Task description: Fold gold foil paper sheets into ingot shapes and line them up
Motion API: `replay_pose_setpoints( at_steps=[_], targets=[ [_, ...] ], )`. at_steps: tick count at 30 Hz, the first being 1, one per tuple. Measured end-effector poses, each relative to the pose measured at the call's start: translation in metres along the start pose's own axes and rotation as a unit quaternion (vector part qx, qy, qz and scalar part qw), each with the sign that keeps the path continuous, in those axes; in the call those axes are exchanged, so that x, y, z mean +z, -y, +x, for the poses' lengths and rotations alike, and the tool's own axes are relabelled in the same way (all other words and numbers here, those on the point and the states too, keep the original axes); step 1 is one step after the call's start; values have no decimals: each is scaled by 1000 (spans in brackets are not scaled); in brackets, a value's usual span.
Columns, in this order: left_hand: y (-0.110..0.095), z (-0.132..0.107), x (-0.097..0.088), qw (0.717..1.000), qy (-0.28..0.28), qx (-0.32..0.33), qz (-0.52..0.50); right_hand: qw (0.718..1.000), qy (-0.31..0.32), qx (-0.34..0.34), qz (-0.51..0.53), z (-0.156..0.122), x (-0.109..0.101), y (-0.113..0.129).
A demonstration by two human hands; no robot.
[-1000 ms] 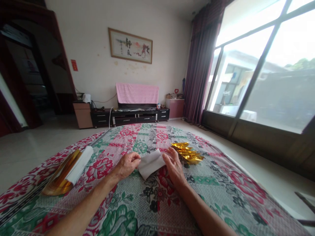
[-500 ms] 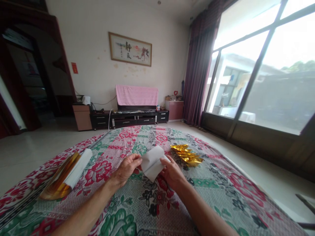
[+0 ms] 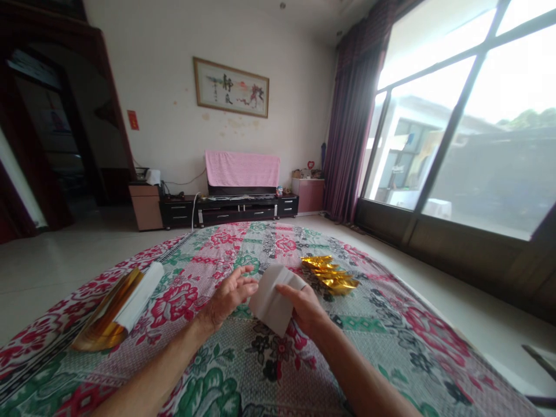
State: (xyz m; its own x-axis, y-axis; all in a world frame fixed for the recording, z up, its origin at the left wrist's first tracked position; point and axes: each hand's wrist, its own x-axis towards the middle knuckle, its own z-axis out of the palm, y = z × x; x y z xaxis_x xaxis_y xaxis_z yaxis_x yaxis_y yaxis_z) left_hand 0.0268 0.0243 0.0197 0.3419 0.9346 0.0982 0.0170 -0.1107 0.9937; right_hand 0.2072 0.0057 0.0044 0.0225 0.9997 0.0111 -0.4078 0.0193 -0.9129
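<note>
A folded white sheet of paper (image 3: 274, 298) is held up just above the flowered cloth. My right hand (image 3: 306, 307) grips it from the right side, fingers closed on its edge. My left hand (image 3: 230, 294) is at the sheet's left edge with its fingers spread apart, fingertips touching or almost touching the paper. A pile of folded gold foil pieces (image 3: 330, 273) lies just beyond my right hand.
A stack of gold-and-white sheets (image 3: 117, 310) lies on the flowered cloth (image 3: 243, 370) at the left. Tiled floor surrounds the cloth. A dark TV cabinet (image 3: 234, 207) with a pink cover stands at the far wall; large windows (image 3: 456, 127) fill the right.
The white sheet was lifted off the cloth and turned more upright. My left hand let go of its pinch and opened its fingers; my right hand kept hold.
</note>
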Motion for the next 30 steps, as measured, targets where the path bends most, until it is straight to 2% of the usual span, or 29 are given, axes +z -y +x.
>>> replay_pose_setpoints(
  at_steps=[5, 11, 14, 20, 25, 28, 30],
  targets=[
    [3, 2, 5, 999, -4, 3, 48, 998, 33, -27, -40, -2, 5, 0],
    [5, 0, 9, 999, 40, -31, -4, 997, 53, -20, -55, -1, 5, -4],
    [7, 0, 11, 998, 49, -28, 12, 997, 54, -8, -61, -1, 4, -4],
    [19, 6, 7, 985, 71, 20, 154, 993, 38, 35, -106, 1, -1, -4],
    [20, 6, 8, 942, 43, 79, 322, 986, 13, 25, -162, 6, -5, -10],
    [17, 3, 11, 917, 40, 90, 386, 970, -4, -6, -245, 9, -9, -8],
    [16, 2, 13, 908, 42, 96, 406, 945, -26, -47, -322, 10, -13, -3]
  ],
)
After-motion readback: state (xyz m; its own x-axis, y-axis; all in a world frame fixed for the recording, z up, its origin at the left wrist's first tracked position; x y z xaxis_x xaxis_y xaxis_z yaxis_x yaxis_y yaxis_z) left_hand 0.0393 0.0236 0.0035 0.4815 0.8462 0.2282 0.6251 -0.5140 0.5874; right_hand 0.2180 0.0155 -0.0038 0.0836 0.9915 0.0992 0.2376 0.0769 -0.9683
